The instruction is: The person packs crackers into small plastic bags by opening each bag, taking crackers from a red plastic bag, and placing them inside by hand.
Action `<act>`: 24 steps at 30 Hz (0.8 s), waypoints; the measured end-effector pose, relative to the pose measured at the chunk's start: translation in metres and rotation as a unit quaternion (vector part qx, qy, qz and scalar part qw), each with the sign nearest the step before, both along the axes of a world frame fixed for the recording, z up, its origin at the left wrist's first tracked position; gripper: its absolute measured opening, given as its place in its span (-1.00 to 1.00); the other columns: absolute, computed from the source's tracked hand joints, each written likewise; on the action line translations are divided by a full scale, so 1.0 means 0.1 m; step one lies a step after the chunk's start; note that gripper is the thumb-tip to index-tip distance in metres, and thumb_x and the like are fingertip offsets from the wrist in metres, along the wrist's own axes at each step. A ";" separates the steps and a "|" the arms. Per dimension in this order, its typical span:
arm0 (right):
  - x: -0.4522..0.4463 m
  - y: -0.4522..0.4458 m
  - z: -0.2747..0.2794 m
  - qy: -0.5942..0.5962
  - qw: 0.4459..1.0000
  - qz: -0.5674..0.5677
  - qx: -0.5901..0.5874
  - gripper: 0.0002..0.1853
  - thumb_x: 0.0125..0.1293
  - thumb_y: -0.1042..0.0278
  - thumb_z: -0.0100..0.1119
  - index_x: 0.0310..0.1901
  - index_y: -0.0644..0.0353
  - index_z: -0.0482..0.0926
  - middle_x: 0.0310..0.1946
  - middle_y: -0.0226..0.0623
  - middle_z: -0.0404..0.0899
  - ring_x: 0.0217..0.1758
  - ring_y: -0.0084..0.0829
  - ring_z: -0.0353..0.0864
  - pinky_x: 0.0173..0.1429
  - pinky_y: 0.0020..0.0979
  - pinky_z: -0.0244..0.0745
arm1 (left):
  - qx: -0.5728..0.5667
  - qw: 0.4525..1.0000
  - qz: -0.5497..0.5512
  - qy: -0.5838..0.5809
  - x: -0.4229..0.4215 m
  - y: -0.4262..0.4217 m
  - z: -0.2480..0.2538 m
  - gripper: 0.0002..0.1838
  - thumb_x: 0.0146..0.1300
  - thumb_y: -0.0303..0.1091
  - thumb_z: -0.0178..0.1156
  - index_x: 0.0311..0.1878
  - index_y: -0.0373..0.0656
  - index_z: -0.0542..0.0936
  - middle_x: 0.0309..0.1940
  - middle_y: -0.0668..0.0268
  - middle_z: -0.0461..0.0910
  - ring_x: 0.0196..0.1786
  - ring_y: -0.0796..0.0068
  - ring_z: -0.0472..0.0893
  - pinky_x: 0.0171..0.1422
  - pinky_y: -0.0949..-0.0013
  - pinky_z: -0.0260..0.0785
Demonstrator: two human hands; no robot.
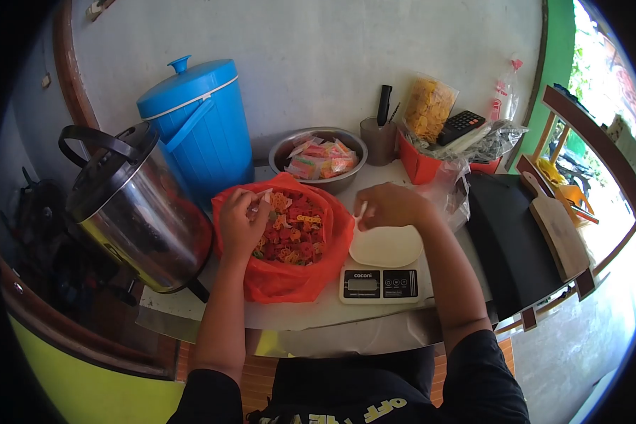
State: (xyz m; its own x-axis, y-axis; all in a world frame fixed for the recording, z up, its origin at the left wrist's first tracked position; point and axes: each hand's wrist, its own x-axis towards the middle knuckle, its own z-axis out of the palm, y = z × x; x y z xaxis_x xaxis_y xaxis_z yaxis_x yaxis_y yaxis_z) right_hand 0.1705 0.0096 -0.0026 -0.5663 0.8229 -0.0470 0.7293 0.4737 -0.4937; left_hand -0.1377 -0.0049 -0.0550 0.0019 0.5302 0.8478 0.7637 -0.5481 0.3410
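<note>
My left hand (244,215) is over the left side of a red plastic bag (279,283), its fingers pinched on a small pale piece that is hard to make out. Red, orange and green snack pieces (297,233) fill the open bag. My right hand (386,205) hangs above the back left edge of the white plate of a kitchen scale (386,247), fingers curled round a small whitish item I cannot identify. Nothing lies on the visible part of the plate. The scale's display (362,285) looks blank.
Behind the bag stands a metal bowl (279,152) of small packets. Left are a blue cooler (212,141) and a steel pot (134,219). At the back right are a grey cup (378,141) and a red box (418,164); a wooden board (558,233) lies further right.
</note>
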 end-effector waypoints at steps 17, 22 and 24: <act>-0.98 -0.13 -1.05 -0.012 0.908 0.100 0.406 -0.83 0.07 0.36 0.24 -0.25 0.00 0.64 -0.49 -0.28 0.62 -0.27 -0.32 0.64 -0.14 -0.20 0.48 | 0.096 0.995 0.004 0.033 -0.05 -0.10 0.04 -0.82 0.19 -0.34 0.30 -0.44 -0.24 0.58 -0.46 0.27 0.52 -0.40 0.24 0.55 -0.31 0.23 0.33; -0.90 -0.12 -0.67 0.166 0.976 0.085 0.113 -0.74 0.11 0.24 0.36 -0.17 0.09 0.63 -0.35 -0.29 0.68 -0.24 -0.34 0.69 -0.10 -0.27 0.54 | 0.099 0.995 0.006 0.017 -0.13 -0.20 -0.01 -0.84 0.17 -0.36 0.30 -0.42 -0.24 0.58 -0.43 0.27 0.53 -0.39 0.26 0.55 -0.28 0.23 0.32; -0.81 -0.07 -0.53 0.237 0.967 0.066 0.068 -0.71 0.14 0.22 0.39 -0.15 0.14 0.63 -0.29 -0.29 0.70 -0.24 -0.35 0.70 -0.09 -0.30 0.56 | 0.091 0.996 0.013 0.005 -0.15 -0.22 -0.04 -0.84 0.17 -0.36 0.30 -0.42 -0.23 0.58 -0.43 0.28 0.54 -0.38 0.26 0.55 -0.26 0.23 0.32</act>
